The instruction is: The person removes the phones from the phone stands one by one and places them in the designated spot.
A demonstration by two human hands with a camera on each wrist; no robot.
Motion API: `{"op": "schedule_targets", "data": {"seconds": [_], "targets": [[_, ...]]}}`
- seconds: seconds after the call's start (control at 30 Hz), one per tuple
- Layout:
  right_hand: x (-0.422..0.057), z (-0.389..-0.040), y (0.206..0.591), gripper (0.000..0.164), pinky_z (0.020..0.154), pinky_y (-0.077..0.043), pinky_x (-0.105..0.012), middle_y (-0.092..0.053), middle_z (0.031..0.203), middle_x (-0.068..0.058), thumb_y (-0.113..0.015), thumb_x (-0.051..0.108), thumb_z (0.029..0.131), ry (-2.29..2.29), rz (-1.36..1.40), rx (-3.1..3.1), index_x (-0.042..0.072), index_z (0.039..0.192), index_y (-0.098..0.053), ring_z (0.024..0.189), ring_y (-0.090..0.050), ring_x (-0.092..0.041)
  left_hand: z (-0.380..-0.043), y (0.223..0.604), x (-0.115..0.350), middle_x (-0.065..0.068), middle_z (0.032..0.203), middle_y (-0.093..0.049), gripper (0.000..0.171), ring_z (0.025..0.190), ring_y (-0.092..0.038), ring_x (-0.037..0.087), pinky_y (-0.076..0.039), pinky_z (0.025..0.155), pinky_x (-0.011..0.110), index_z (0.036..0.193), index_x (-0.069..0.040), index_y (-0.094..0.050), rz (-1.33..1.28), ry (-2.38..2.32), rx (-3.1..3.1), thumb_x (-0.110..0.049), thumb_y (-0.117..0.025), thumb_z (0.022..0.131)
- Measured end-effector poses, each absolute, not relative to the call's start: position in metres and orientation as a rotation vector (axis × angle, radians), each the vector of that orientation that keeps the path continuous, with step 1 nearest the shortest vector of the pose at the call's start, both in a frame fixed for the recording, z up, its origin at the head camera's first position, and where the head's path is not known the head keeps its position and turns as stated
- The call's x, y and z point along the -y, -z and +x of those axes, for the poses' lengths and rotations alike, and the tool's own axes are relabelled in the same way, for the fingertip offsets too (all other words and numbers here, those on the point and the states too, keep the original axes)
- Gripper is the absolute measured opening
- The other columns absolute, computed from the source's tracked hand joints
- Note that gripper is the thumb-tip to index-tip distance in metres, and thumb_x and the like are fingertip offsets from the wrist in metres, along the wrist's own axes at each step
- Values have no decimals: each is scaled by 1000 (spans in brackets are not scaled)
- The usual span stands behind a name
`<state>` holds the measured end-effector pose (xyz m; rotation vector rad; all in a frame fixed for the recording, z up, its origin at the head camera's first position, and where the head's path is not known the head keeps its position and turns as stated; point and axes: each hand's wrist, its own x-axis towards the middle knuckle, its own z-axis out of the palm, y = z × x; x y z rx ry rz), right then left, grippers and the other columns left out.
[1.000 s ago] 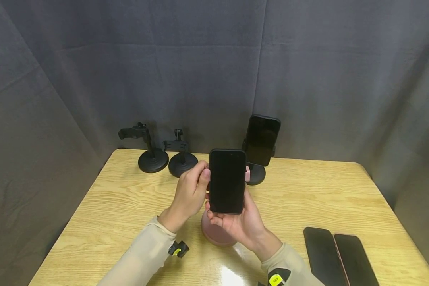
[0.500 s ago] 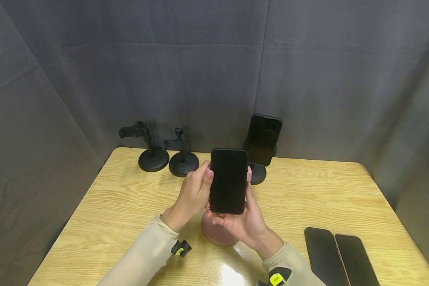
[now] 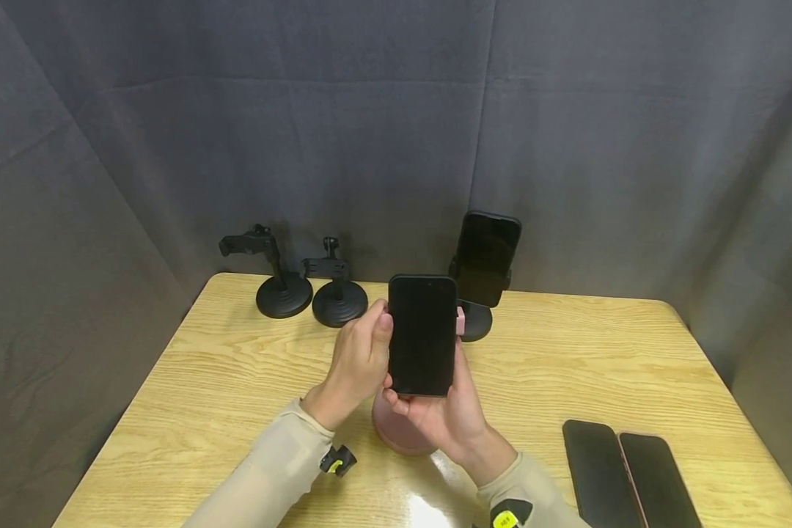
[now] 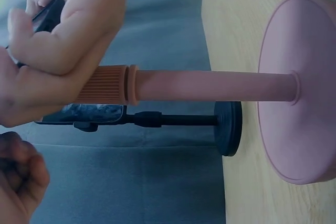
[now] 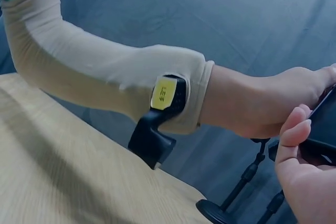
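A black smartphone (image 3: 422, 334) stands upright in front of a pink phone stand (image 3: 399, 425), whose clamp shows at the phone's right edge. My left hand (image 3: 356, 356) grips the phone's left edge, thumb along the side, its other fingers mostly hidden behind. From below, my right hand (image 3: 452, 422) holds the phone's lower end, with fingertips curled under the bottom left corner. In the left wrist view the pink stem (image 4: 210, 85) rises from its round base (image 4: 299, 129), and the right hand's fingers curl beside the ribbed collar (image 4: 105, 85).
Behind stands a black phone holder with another phone (image 3: 487, 258) in it. Two black holders, one at far left (image 3: 284, 295) and one beside it (image 3: 339, 303), carry no phone. Two phones, one black (image 3: 600, 469) and one pink-edged (image 3: 658, 480), lie at front right. A grey curtain (image 3: 396, 132) hangs behind.
The left hand has shifted slightly right, closer against the phone's edge, and the right fingertips have tucked in a little. The phone has barely moved.
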<state>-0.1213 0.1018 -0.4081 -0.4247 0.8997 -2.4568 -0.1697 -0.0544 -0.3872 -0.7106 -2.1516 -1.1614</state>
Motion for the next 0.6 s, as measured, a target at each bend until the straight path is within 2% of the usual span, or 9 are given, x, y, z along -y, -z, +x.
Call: {"op": "schedule_targets", "data": {"seconds": [0.3,0.6], "targets": [[-98,-119,410,61,88,-55,-22,-63,111,1,-15,65,105,2488,-394,-865,26,126,-58,95,-64,-13,-172,389,53,-2,55,-34,68,49,-28,4,-20,47,17,76,-6,-46,-713,1166,2101,-56,-13,108],[-96,-119,410,64,88,-53,-21,-64,109,-2,-13,65,105,2494,-419,-807,23,129,-55,97,-63,-13,-175,390,56,-1,52,-37,67,46,-36,3,-23,46,17,71,-8,-42,-722,1218,2080,-61,-20,106]]}}
